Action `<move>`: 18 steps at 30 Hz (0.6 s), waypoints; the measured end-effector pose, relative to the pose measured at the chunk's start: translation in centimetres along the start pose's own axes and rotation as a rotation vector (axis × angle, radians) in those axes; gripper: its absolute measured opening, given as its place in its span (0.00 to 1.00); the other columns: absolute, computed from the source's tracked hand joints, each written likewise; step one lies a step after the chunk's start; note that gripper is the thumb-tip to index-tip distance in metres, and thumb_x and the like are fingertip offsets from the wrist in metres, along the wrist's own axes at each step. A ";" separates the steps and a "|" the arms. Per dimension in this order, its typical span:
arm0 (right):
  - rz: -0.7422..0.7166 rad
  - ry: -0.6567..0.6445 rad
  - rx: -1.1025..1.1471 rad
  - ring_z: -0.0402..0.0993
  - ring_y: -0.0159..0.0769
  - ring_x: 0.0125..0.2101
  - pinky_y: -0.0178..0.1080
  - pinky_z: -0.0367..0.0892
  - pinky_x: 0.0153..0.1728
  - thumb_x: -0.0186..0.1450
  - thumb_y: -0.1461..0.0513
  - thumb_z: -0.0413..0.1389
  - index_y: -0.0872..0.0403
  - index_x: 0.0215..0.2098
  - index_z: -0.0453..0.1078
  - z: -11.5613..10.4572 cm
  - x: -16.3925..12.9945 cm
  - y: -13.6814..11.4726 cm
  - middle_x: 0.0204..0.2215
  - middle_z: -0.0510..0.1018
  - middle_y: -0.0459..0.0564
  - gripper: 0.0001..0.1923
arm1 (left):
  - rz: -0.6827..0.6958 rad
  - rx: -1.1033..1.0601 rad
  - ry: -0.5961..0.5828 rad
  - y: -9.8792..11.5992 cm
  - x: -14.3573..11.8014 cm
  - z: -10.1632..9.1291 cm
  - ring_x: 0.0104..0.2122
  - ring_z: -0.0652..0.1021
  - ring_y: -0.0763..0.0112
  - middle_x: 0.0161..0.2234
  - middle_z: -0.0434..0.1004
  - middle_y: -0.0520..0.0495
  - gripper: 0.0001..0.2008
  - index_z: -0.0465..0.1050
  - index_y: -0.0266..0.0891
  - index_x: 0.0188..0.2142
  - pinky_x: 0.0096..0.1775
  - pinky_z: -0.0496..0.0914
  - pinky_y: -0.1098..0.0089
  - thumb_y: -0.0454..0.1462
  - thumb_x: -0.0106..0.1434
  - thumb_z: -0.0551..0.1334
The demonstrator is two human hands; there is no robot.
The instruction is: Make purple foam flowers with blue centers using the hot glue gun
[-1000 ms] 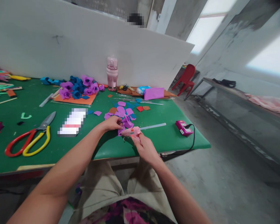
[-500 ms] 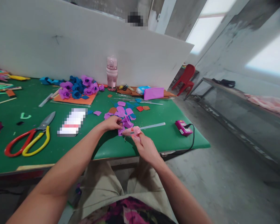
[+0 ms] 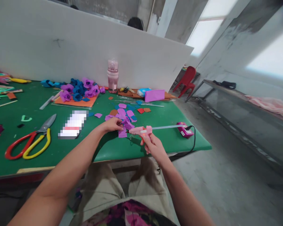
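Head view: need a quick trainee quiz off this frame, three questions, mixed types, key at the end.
1. Multiple choice: what is in the right hand?
a) scissors
b) pink glue gun
c) paintbrush

2. True or false: the pink bottle stands upright in front of the white board.

3. Fill the gap: the fingers of the left hand hold a ____ cut piece, with more cut pieces lying on the green table close by.

Key: 1. b; 2. True; 3. purple
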State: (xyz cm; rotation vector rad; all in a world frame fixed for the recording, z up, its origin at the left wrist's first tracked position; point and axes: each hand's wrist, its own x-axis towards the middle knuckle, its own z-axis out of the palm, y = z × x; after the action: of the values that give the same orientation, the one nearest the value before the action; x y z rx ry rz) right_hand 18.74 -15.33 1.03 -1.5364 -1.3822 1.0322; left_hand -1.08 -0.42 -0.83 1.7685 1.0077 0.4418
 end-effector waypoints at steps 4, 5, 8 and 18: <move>0.080 -0.025 0.314 0.56 0.22 0.13 0.29 0.57 0.12 0.58 0.49 0.51 0.55 0.34 0.63 -0.8 0.1 0.1 0.25 0.72 0.45 0.18 | -0.096 -0.126 -0.033 0.2 -0.4 -0.3 0.15 0.59 0.82 0.16 0.62 0.57 0.14 0.64 0.36 0.22 0.17 0.49 0.76 0.39 0.41 0.68; 0.089 -0.038 0.363 0.56 0.22 0.13 0.29 0.57 0.12 0.58 0.49 0.52 0.55 0.33 0.63 -1.0 0.1 0.0 0.26 0.73 0.46 0.18 | -0.118 -0.179 -0.040 0.3 -0.5 -0.4 0.13 0.57 0.83 0.15 0.60 0.58 0.15 0.64 0.36 0.24 0.16 0.46 0.75 0.40 0.42 0.68; 0.105 -0.069 0.477 0.53 0.20 0.12 0.28 0.55 0.12 0.56 0.51 0.55 0.55 0.32 0.64 -1.8 0.4 0.1 0.26 0.74 0.46 0.16 | -0.127 -0.369 -0.056 0.7 -0.8 -0.6 0.12 0.54 0.86 0.17 0.59 0.59 0.17 0.63 0.37 0.26 0.15 0.42 0.76 0.40 0.42 0.69; 0.143 0.017 0.316 0.54 0.21 0.13 0.29 0.58 0.15 0.54 0.61 0.53 0.59 0.27 0.66 -6.4 5.5 2.9 0.21 0.72 0.47 0.07 | -0.017 -0.701 -0.018 1.9 -1.6 -1.1 0.12 0.50 0.88 0.17 0.51 0.62 0.19 0.58 0.39 0.27 0.16 0.41 0.77 0.39 0.44 0.70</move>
State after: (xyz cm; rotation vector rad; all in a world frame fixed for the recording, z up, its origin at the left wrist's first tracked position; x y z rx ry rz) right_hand 26.06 -10.35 0.17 -1.4174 -1.0503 1.2557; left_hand -1.94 -1.29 1.59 1.1293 0.7279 0.6705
